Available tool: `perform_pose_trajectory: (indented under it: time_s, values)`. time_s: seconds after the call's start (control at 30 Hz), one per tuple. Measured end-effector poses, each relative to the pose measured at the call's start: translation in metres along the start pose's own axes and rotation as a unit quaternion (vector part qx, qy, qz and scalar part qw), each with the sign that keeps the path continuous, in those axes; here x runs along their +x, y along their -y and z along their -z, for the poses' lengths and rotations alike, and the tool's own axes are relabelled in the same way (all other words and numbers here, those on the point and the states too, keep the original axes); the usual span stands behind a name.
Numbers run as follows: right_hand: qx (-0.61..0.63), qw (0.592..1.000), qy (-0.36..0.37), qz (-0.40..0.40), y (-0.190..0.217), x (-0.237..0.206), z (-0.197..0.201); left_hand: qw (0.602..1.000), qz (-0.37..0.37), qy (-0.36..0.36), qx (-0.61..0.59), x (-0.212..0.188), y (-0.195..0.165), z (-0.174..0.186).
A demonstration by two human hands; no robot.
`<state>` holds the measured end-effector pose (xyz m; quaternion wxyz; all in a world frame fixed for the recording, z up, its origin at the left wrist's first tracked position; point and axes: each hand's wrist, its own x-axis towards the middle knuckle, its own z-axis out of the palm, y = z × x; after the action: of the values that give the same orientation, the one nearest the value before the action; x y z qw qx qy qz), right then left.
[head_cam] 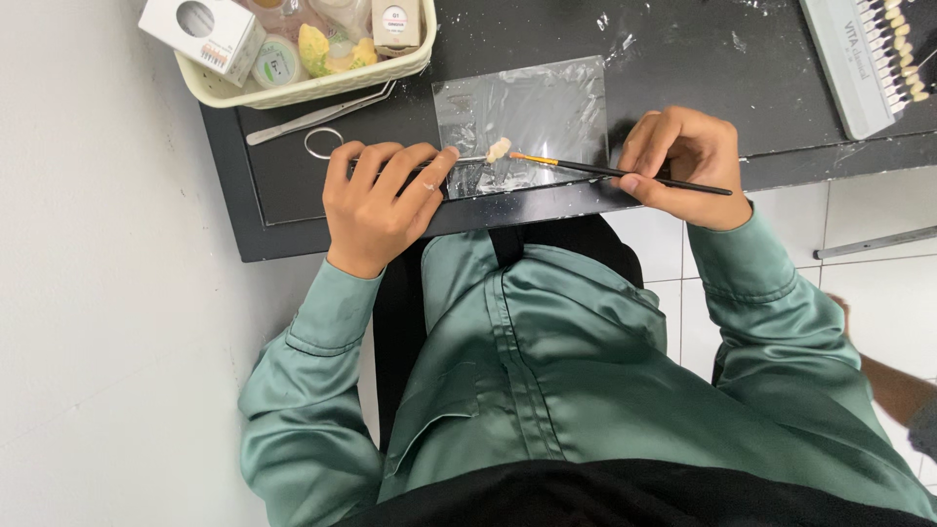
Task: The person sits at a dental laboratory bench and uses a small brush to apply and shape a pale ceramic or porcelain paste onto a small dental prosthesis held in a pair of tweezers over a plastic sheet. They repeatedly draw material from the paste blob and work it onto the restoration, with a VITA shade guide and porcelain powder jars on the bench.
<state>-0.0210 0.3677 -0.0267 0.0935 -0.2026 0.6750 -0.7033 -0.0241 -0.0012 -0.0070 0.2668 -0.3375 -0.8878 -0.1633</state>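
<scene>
Two hands over the black table (pixel 293 210): left hand (pixel 376 200), right hand (pixel 683 161). One thin brush (pixel 625 174), one small pale tooth piece (pixel 499 149), one clear plastic sheet (pixel 547 107). One cream basket (pixel 312 90), one white box (pixel 200 29), one pair of tweezers (pixel 312 119), one metal ring (pixel 323 142).

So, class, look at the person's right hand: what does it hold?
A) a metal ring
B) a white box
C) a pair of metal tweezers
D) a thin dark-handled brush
D: the right hand grips a thin dark-handled brush whose tip points at the small pale piece that the left hand holds on a tool above the clear sheet.
</scene>
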Motion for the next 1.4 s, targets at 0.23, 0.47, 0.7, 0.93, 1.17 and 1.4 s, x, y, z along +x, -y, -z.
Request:
perform_pose_trajectory:
  time_s: [0.23,0.47,0.7,0.93,1.17,1.4]
  values:
    - [0.018,0.999,-0.033,0.0,0.001,-0.004,-0.001,1.0,0.006,-0.003,-0.01,0.001,-0.005,0.005]
    - [0.024,0.999,-0.046,0.014,-0.003,-0.01,-0.006,1.0,-0.003,-0.009,0.01,0.001,-0.015,0.008]
    - [0.064,0.997,-0.045,-0.015,0.001,-0.015,-0.015,1.0,0.002,-0.004,0.029,-0.007,-0.023,0.011]
    - [0.079,0.996,-0.041,-0.007,-0.001,-0.016,-0.018,0.999,0.007,-0.005,0.039,-0.011,-0.024,0.01]
    - [0.066,0.997,-0.047,-0.009,-0.002,-0.011,-0.014,1.0,0.004,-0.007,0.021,-0.004,-0.022,0.01]
    - [0.05,0.997,-0.06,-0.012,0.0,-0.008,-0.008,1.0,-0.003,-0.014,0.003,0.004,-0.017,0.009]
